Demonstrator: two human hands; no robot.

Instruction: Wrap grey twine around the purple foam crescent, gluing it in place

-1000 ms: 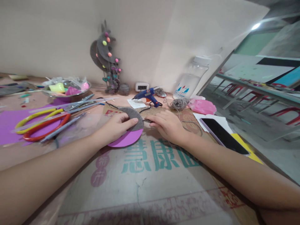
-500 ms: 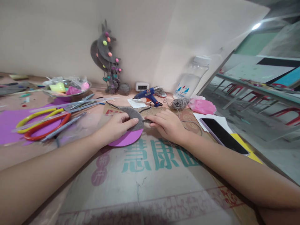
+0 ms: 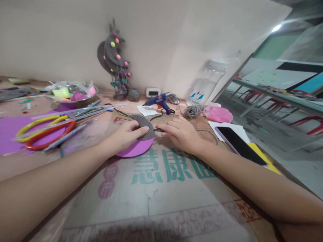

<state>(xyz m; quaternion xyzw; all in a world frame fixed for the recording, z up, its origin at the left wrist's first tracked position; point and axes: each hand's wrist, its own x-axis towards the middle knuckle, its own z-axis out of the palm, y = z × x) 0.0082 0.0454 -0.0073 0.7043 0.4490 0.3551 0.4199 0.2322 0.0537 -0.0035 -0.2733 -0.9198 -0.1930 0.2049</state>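
My left hand grips a purple foam disc partly covered with wound grey string, thumb pressed on the grey part. My right hand lies just right of it, fingers curled and pinching the grey string at the disc's right edge. Both hands rest on a flattened cardboard sheet with green lettering. A loose coil of grey string sits behind my right hand, and a blue glue gun lies beyond the disc.
Yellow and red scissors and glue sticks lie at left on purple foam. A metal bowl of coloured bits stands behind. A phone, pink bag, plastic jar and grey ornament are also there.
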